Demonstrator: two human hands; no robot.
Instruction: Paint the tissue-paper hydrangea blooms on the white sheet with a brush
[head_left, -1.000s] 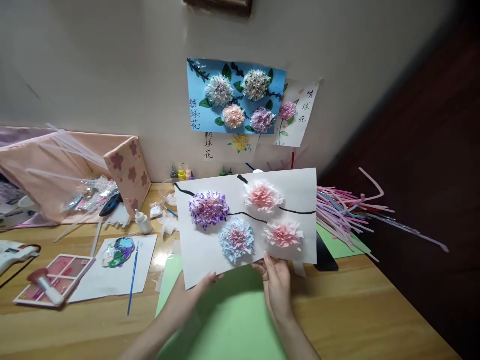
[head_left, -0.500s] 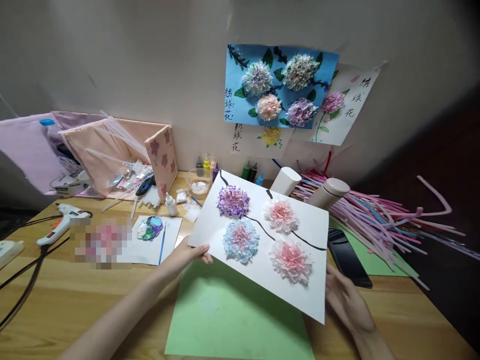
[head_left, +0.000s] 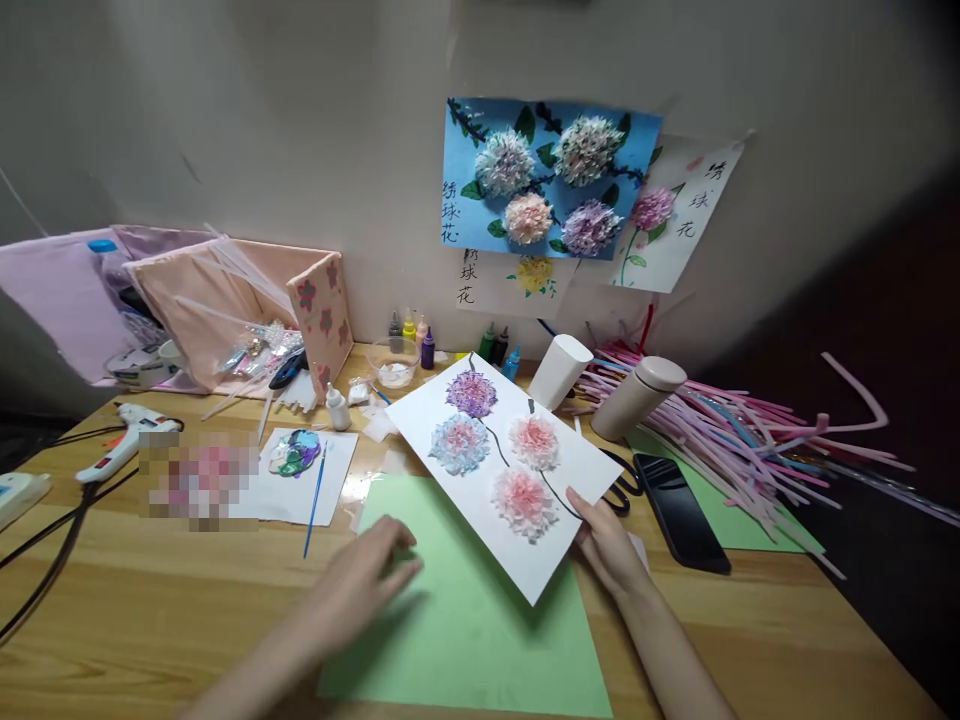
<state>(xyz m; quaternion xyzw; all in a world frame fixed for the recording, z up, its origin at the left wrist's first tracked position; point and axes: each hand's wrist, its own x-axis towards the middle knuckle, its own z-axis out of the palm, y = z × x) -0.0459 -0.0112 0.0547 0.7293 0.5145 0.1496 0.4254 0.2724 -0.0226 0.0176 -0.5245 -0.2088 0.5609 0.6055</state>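
A white sheet of paper [head_left: 442,510] with several ruffled paper flowers and dark painted stems is tilted in the air. My right hand [head_left: 607,540] grips its right edge, thumb on top and fingers underneath. On the sheet are a purple flower [head_left: 472,394], a light blue one [head_left: 459,443] and two pink ones. My left hand [head_left: 371,570] is off the sheet, over a green paper [head_left: 465,620] on the table, its fingers slightly curled and apart, holding nothing. Black scissor handles [head_left: 621,495] show partly beneath the sheet's right corner.
At the right lie a black phone [head_left: 681,512] and many pipe cleaners [head_left: 720,440], with two upright cylinders [head_left: 637,398] nearby. A paintbrush [head_left: 316,500], paint-smeared paper [head_left: 300,505] and hot glue gun [head_left: 124,445] are at left. Paint bottles [head_left: 427,348] stand by the wall.
My left hand has let go of the sheet and moved down and away from it. The sheet has turned clockwise in my right hand, which has shifted left and up.
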